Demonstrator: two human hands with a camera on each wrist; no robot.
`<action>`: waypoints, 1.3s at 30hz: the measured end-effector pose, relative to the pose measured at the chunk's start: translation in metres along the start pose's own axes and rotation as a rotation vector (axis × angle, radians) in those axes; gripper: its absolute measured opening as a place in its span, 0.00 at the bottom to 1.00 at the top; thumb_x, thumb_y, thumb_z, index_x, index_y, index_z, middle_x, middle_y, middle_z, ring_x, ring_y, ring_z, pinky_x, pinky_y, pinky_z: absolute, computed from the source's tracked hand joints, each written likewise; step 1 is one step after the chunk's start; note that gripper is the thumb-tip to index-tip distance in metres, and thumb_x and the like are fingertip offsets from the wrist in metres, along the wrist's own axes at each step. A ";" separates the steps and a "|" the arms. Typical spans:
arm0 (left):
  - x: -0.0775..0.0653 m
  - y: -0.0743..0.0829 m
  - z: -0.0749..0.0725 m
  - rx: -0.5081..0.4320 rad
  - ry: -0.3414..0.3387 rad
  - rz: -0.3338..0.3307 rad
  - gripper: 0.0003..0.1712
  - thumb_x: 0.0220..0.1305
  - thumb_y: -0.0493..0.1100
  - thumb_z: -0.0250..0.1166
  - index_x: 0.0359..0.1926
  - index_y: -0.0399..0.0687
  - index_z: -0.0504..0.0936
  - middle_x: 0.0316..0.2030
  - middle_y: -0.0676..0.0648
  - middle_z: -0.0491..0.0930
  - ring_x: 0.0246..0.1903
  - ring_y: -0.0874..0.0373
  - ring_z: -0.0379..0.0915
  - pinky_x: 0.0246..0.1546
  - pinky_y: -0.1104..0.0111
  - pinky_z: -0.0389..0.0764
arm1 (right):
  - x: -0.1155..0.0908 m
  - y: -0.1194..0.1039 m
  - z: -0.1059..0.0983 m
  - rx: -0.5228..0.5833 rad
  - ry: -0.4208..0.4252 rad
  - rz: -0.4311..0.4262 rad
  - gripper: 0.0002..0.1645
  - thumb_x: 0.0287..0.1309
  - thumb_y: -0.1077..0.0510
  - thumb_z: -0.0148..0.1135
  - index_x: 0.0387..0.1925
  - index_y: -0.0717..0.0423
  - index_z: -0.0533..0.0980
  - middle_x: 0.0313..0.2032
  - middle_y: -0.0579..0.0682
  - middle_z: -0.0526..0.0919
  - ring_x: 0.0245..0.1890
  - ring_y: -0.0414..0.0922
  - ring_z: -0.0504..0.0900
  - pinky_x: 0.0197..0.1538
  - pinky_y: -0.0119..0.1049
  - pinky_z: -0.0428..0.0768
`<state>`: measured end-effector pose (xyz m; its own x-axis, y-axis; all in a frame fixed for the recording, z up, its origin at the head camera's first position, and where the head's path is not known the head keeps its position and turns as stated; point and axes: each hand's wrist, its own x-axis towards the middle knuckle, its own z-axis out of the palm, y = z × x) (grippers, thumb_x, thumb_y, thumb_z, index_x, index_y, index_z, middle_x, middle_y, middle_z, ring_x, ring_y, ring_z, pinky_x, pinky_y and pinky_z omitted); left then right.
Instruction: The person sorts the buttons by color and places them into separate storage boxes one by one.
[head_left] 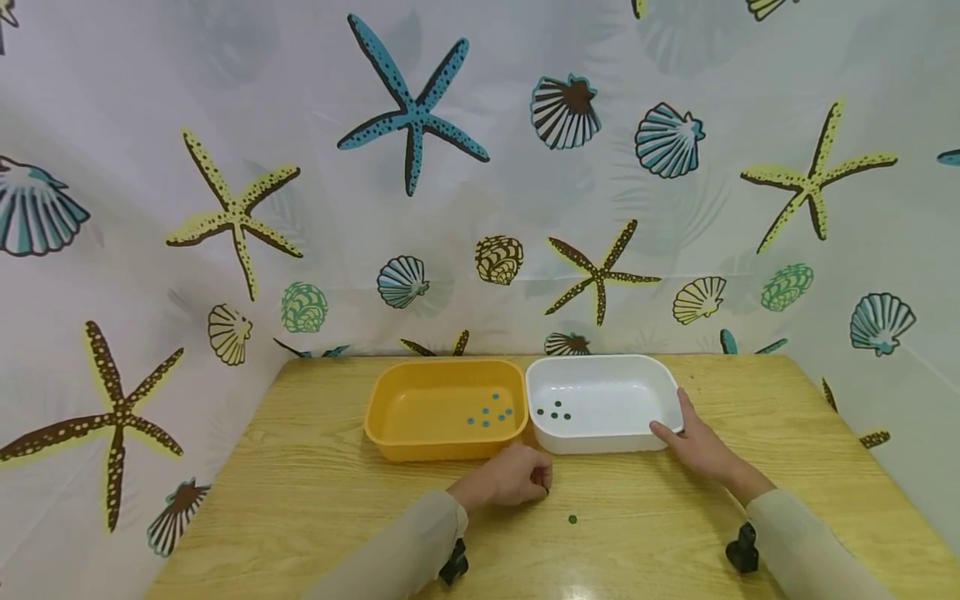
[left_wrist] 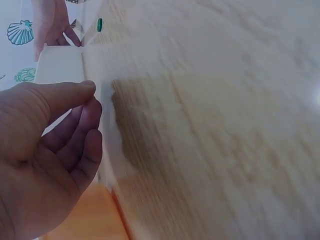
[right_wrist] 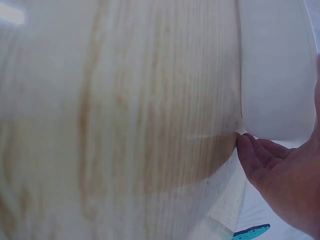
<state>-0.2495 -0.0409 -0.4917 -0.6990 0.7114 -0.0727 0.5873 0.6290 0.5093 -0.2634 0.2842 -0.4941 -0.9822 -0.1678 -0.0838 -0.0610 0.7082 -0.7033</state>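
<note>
Thumb and index finger of my left hand (head_left: pixel 512 477) pinch together in front of the trays; a small dark spot at their tips in the head view looks like a button, mostly hidden. A green button (head_left: pixel 573 519) lies on the table to the right of that hand, and the left wrist view shows the same button (left_wrist: pixel 100 25) at the top. My right hand (head_left: pixel 699 443) holds the white tray (head_left: pixel 600 445) by its right front corner, thumb over the rim and fingers along the outside. Several green buttons (head_left: pixel 555 415) lie inside the white tray, on its left side.
An orange tray (head_left: pixel 442 451) stands left of the white one, side by side with it, with several blue buttons (head_left: pixel 486 423) in its right part. Both trays sit toward the back of the wooden table (head_left: pixel 300 500). A patterned cloth (head_left: pixel 480 200) encloses the back and sides.
</note>
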 end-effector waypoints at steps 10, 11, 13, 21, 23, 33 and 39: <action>-0.005 0.009 -0.007 -0.124 -0.010 -0.022 0.03 0.59 0.36 0.64 0.33 0.48 0.82 0.24 0.59 0.75 0.23 0.68 0.69 0.26 0.76 0.74 | -0.003 0.001 0.000 0.000 -0.003 0.003 0.58 0.66 0.36 0.46 0.70 0.66 0.25 0.70 0.71 0.33 0.68 0.69 0.42 0.64 0.62 0.47; -0.005 0.010 -0.009 -0.131 -0.008 -0.023 0.03 0.60 0.36 0.64 0.33 0.49 0.82 0.25 0.59 0.75 0.23 0.68 0.69 0.26 0.76 0.74 | -0.003 0.000 0.000 0.000 -0.002 0.003 0.58 0.66 0.36 0.46 0.70 0.67 0.25 0.70 0.71 0.34 0.68 0.69 0.43 0.64 0.62 0.48; -0.005 0.012 -0.012 -0.141 0.000 -0.015 0.03 0.60 0.37 0.64 0.33 0.50 0.81 0.25 0.59 0.75 0.25 0.67 0.69 0.27 0.76 0.74 | -0.003 0.000 0.000 0.000 0.000 -0.001 0.58 0.66 0.36 0.46 0.70 0.67 0.25 0.70 0.71 0.34 0.67 0.69 0.43 0.64 0.62 0.48; -0.001 0.027 -0.028 -0.201 0.069 0.041 0.02 0.60 0.38 0.65 0.33 0.49 0.81 0.25 0.59 0.76 0.27 0.67 0.70 0.30 0.76 0.74 | -0.002 0.001 0.001 0.000 -0.001 -0.003 0.56 0.67 0.38 0.47 0.70 0.67 0.25 0.70 0.71 0.33 0.67 0.69 0.43 0.64 0.62 0.48; 0.001 0.030 -0.032 -0.214 0.078 0.040 0.01 0.60 0.37 0.65 0.34 0.47 0.82 0.25 0.59 0.76 0.26 0.68 0.70 0.30 0.76 0.74 | -0.001 0.002 0.001 -0.001 -0.001 -0.005 0.56 0.68 0.38 0.47 0.70 0.67 0.25 0.70 0.71 0.33 0.67 0.69 0.43 0.64 0.62 0.48; 0.019 0.042 -0.050 -0.217 0.129 -0.022 0.04 0.61 0.38 0.64 0.36 0.44 0.85 0.25 0.59 0.78 0.26 0.66 0.70 0.30 0.76 0.74 | 0.000 0.003 0.000 0.003 0.003 -0.003 0.60 0.64 0.32 0.45 0.70 0.67 0.25 0.70 0.72 0.35 0.67 0.69 0.43 0.64 0.62 0.48; 0.034 0.047 -0.059 -0.241 0.151 -0.020 0.06 0.61 0.36 0.64 0.37 0.40 0.85 0.25 0.55 0.80 0.24 0.64 0.70 0.27 0.76 0.72 | 0.001 0.004 0.001 -0.003 0.008 -0.009 0.61 0.64 0.32 0.46 0.70 0.67 0.26 0.69 0.72 0.35 0.67 0.70 0.44 0.64 0.62 0.49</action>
<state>-0.2701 -0.0053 -0.4197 -0.7731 0.6333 0.0346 0.4712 0.5370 0.6998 -0.2640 0.2863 -0.4970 -0.9829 -0.1692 -0.0720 -0.0706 0.7085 -0.7022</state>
